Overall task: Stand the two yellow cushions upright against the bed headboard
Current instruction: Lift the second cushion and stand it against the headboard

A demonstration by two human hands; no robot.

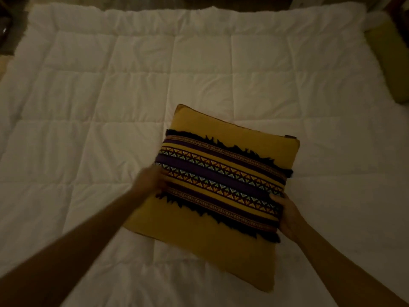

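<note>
Yellow cushion (221, 185) over white duvet (88, 107), L hand (150, 182) & R hand (287, 216) clasped on opp. edges, arms outstretched.

White quilted duvet (110, 107) spread flat; green bolster (389, 65) at far-right edge.

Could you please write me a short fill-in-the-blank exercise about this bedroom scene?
1. The yellow cushion is gripped at its sides by ____ hands, the left hand and the right hand.
2. The quilt under the cushion is ____ in colour.
3. The cushion's patterned band is edged with ____ fringe.
4. A greenish pillow lies at the ____ edge of the view.

Missing words: two; white; black; right
</note>
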